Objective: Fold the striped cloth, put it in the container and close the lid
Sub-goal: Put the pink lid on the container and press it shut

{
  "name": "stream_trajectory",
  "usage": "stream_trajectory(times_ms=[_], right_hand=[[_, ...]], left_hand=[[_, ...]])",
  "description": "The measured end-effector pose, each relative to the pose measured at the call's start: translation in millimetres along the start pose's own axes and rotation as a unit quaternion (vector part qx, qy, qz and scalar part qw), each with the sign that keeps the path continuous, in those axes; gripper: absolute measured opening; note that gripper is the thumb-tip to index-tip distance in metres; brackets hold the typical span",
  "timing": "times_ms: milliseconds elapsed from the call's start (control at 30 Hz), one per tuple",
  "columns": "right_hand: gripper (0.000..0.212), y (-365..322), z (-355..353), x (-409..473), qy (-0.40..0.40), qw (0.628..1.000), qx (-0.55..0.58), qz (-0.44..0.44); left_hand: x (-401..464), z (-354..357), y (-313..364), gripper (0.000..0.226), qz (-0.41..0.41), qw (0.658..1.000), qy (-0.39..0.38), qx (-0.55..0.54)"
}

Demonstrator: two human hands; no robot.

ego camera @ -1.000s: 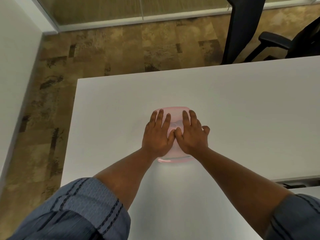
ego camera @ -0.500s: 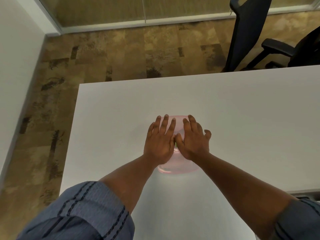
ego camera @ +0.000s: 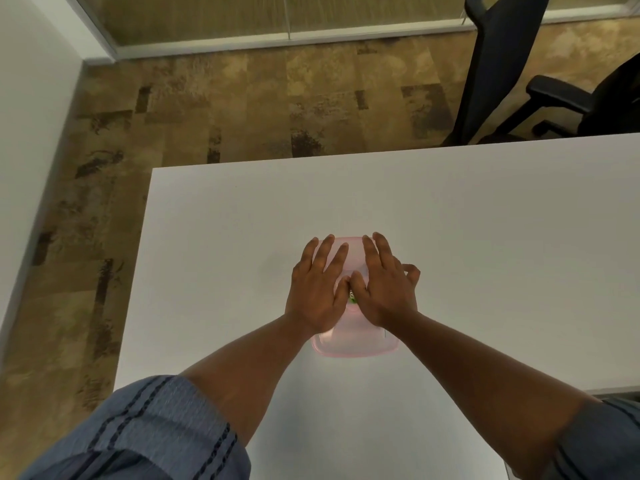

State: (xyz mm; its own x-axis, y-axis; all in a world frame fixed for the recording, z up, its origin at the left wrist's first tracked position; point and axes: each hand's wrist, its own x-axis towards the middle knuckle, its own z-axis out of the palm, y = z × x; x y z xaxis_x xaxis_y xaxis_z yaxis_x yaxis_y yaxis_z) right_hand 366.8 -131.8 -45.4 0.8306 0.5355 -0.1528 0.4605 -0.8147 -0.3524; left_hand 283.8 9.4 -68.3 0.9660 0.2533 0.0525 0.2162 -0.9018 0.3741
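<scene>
Both hands, left [ego camera: 318, 292] & right [ego camera: 386, 289], flat, grip open, atop pink lid [ego camera: 353, 342].

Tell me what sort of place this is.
Probably an office or meeting room: a plain white table, black office chairs beyond it, patterned carpet tiles, and a glass partition.

An office: white desk [ego camera: 450, 209], black swivel chairs [ego camera: 498, 64], carpet tiles [ego camera: 242, 109].
</scene>
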Motion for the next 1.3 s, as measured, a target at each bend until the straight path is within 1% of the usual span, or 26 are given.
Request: stream_trajectory(times_ms=[133,233,367,467,567,667,733,767,833,867,900,967,1000,1067,1133,1200,1300], right_hand=[[0.076,2,2,2,0.002,1.0,0.029,0.003],[0.076,4,4,2,0.006,0.998,0.06,-0.004],[0.071,6,6,-3,0.025,0.996,0.081,-0.018],[0.065,10,7,1,0.042,0.993,0.114,0.009],[0.061,13,6,-2,0.066,0.979,0.187,0.042],[0.057,13,3,-7,0.093,0.963,0.249,0.037],[0.057,15,-1,-11,0.115,0.955,0.267,0.051],[0.057,16,-2,-14,0.125,0.952,0.273,0.061],[0.055,20,-2,-22,0.13,0.94,0.3,0.096],[0.054,21,-2,-27,0.126,0.931,0.323,0.116],[0.051,22,0,-34,0.12,0.92,0.348,0.138],[0.044,22,2,-47,0.096,0.896,0.394,0.182],[0.039,22,3,-52,0.08,0.882,0.417,0.204],[0.031,19,7,-64,0.053,0.855,0.467,0.219],[0.028,12,9,-74,0.045,0.832,0.507,0.22],[0.028,-2,11,-82,0.045,0.817,0.534,0.215],[0.031,-31,21,-90,0.033,0.811,0.552,0.191]], left_hand=[[1,2,-1,0.056,0.0,0.999,0.01,-0.033],[0,1,-1,0.063,-0.008,0.998,0.01,-0.056],[-5,-3,4,0.071,-0.03,0.999,0.005,-0.032],[-2,-7,5,0.069,-0.052,0.998,0.011,-0.036],[-8,-13,11,0.064,-0.066,0.997,0.046,-0.017],[-12,-22,17,0.062,-0.075,0.995,0.07,0.0],[-15,-27,18,0.061,-0.1,0.992,0.077,-0.031],[-17,-28,18,0.059,-0.121,0.987,0.088,-0.065],[-23,-25,22,0.055,-0.176,0.964,0.116,-0.162],[-27,-23,23,0.054,-0.219,0.943,0.12,-0.219],[-31,-22,25,0.054,-0.27,0.916,0.111,-0.276],[-42,-23,30,0.051,-0.36,0.85,0.083,-0.375],[-45,-23,32,0.046,-0.383,0.824,0.072,-0.411],[-54,-24,37,0.036,-0.391,0.793,0.058,-0.463],[-61,-28,42,0.034,-0.382,0.78,0.053,-0.493],[-69,-35,38,0.035,-0.378,0.78,0.061,-0.495],[-85,-49,16,0.034,-0.382,0.783,0.074,-0.484]])
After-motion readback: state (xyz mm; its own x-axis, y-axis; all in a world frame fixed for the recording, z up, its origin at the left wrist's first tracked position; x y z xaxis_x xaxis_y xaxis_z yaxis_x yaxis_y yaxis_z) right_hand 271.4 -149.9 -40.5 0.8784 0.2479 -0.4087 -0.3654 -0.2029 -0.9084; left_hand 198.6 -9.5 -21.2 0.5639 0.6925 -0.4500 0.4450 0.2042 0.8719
